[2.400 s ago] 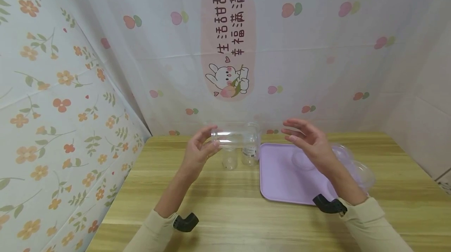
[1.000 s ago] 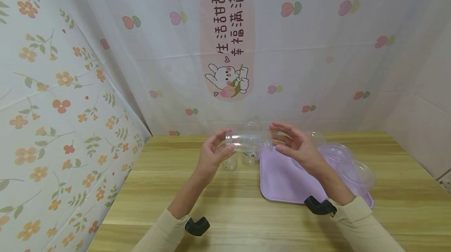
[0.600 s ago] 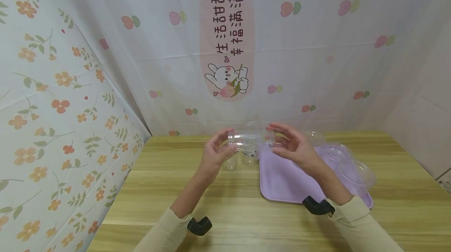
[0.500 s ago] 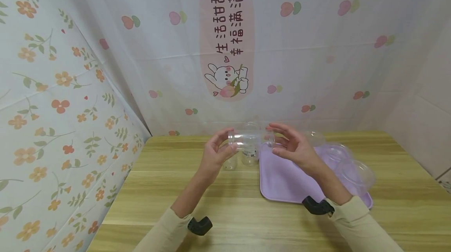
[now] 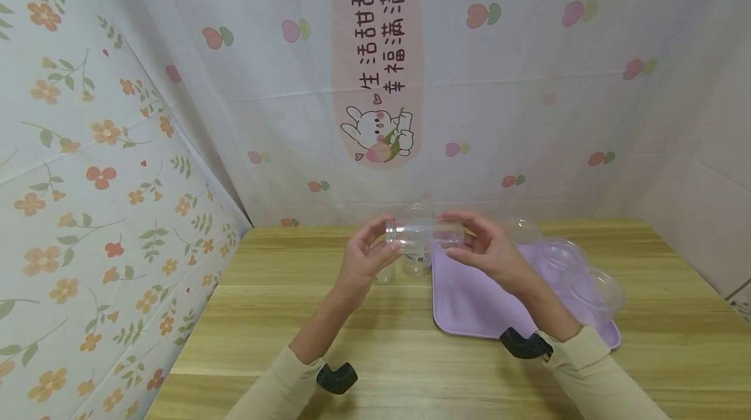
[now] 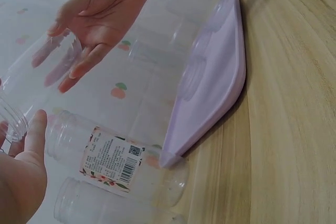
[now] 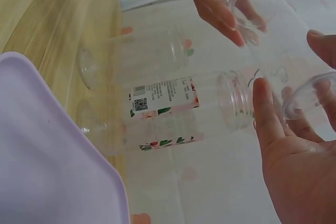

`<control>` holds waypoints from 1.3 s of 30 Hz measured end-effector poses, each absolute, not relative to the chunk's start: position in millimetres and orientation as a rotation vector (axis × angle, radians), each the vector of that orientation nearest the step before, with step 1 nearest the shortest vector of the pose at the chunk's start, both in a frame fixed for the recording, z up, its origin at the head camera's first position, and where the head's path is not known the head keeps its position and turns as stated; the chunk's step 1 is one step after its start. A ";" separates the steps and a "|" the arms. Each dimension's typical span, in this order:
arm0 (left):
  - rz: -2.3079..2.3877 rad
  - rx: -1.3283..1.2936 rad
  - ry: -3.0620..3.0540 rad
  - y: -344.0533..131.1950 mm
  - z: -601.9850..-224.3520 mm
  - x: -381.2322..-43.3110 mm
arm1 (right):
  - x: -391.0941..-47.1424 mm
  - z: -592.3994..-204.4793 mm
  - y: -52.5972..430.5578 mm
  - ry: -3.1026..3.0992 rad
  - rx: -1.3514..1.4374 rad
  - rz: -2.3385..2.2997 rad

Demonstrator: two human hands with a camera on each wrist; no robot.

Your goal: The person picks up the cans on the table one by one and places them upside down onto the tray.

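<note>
A clear plastic jar (image 5: 407, 232) lies sideways in the air between both hands, above the back of the table. My left hand (image 5: 362, 263) grips its threaded mouth end, thumb below and fingers behind. Around the opposite, base end curl the thumb and fingers of my right hand (image 5: 497, 257). Seen from the right wrist, the held jar (image 7: 281, 40) is see-through, with fingers showing through its wall. Behind it stands a clear jar with a printed label (image 6: 113, 158), and beside that one a second clear jar (image 5: 384, 272), partly hidden by my left hand.
A lilac tray (image 5: 469, 306) lies on the wooden table (image 5: 399, 361), right of the standing jars. Several clear round containers stand on or by it, including one at its right edge (image 5: 595, 293). A printed curtain (image 5: 499, 94) hangs close behind the table.
My left hand has carried the jar to the right from its earlier place. My right hand, apart from it at first, has come leftward and taken hold of the base end.
</note>
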State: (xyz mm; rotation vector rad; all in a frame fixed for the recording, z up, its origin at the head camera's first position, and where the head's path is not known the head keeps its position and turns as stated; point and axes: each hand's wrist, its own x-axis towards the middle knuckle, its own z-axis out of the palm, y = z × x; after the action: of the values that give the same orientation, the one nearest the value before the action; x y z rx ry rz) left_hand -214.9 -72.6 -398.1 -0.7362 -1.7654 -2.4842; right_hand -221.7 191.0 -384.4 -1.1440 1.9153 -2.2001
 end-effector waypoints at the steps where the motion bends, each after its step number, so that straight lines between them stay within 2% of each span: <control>1: -2.485 -0.738 -1.766 -72.4 -398.4 -214.9 | -221.8 -384.9 190.7 1.918 -1.146 -2.200; 20: -2.512 -0.770 -1.797 -78.5 -397.3 -217.4 | -222.5 -387.9 191.5 1.959 -1.151 -2.180; 30: -2.281 -0.840 -2.047 -91.7 -395.0 -224.5 | -222.9 -390.2 195.0 1.978 -1.160 -2.168; 39: -2.199 -0.975 -2.035 -104.2 -391.2 -237.0 | -221.6 -388.6 199.4 2.015 -1.119 -2.146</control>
State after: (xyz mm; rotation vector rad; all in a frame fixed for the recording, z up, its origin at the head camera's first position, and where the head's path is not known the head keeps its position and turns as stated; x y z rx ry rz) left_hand -237.0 -104.2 -391.2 -0.9753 -2.0348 -2.1993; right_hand -221.6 199.4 -388.6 -1.1189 2.0146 -2.1456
